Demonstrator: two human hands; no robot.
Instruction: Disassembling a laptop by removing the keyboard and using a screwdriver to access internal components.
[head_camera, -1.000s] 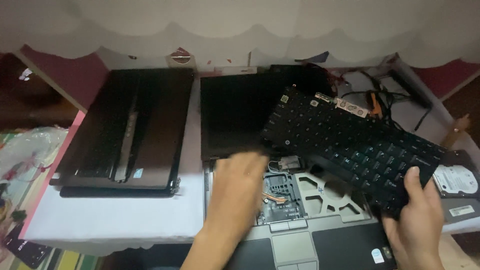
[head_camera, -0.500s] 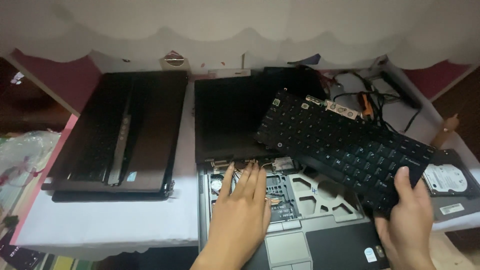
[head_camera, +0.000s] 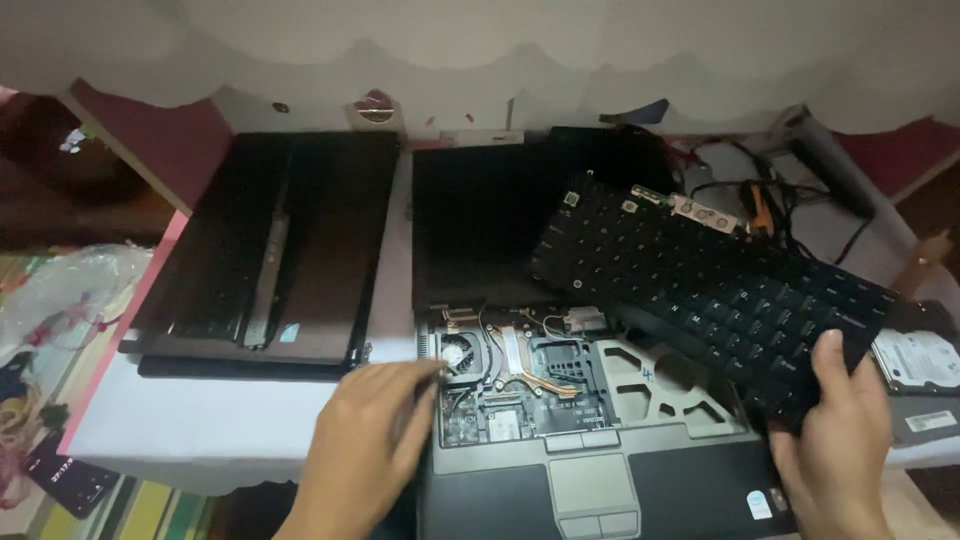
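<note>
From the head camera, the one view here, the left hand has moved since half a second ago: then it lay flat on the exposed inside of the open laptop base, and now it is drawn back to the base's left front edge, fingers curled loosely and closed on nothing, its fingertips touching the frame beside the small fan. This leaves the fan, the copper heat pipe and the boards around it uncovered. The right hand is clamped on the lower right corner of the detached black keyboard, as before, and holds it tilted above the right half of the base, with its far end over the dark screen. The keyboard hangs a little farther right than a second ago (I judge the change small). For room: to the left, a closed black laptop lies near the base on the white bench, with a bare strip between them and in front. To the right it is crowded, with a hard drive close beside the keyboard's low end and cables behind it.
</note>
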